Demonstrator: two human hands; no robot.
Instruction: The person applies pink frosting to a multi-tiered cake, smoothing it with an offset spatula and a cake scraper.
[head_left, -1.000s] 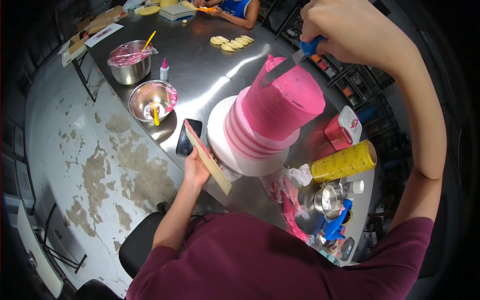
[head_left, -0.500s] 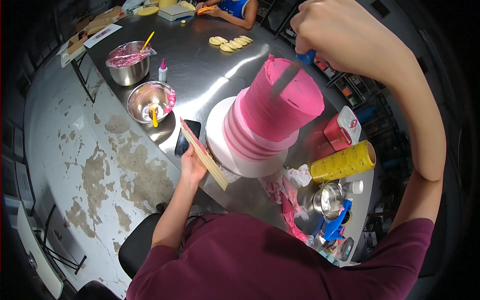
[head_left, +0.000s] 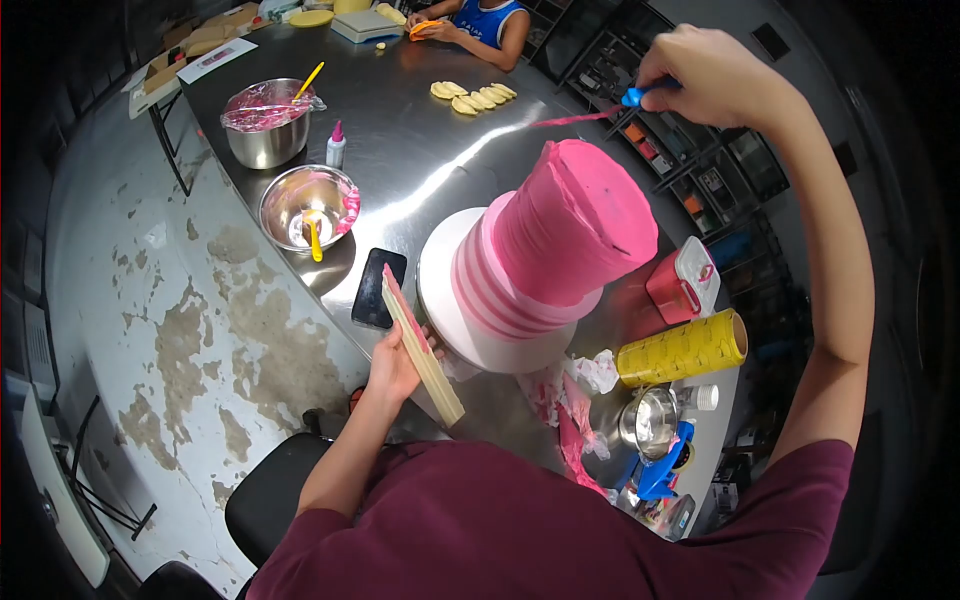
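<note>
A tall two-tier cake (head_left: 575,225) stands on a white turntable (head_left: 437,265); the upper tier is solid pink and the lower has pale and darker stripes. Raised beyond the cake's top, my right hand (head_left: 705,78) is closed around the blue handle of an icing spatula (head_left: 570,120). Pink frosting coats its blade, which is apart from the cake. Near the table edge, my left hand (head_left: 394,368) grips a long pale wooden-looking strip (head_left: 425,370) with pink frosting along its upper edge. A black phone (head_left: 374,290) lies beside this strip.
Left of the cake stand a bowl with a yellow spatula (head_left: 275,212), a plastic-covered pot (head_left: 265,145) and a small bottle (head_left: 336,150). At right are a yellow film roll (head_left: 685,348), a pink tub (head_left: 680,285) and a metal bowl (head_left: 652,425). Another person (head_left: 490,30) sits across the table.
My right hand has moved the spatula from over the cake's top up and away to the far side. My left hand has shifted slightly right and down with the strip.
</note>
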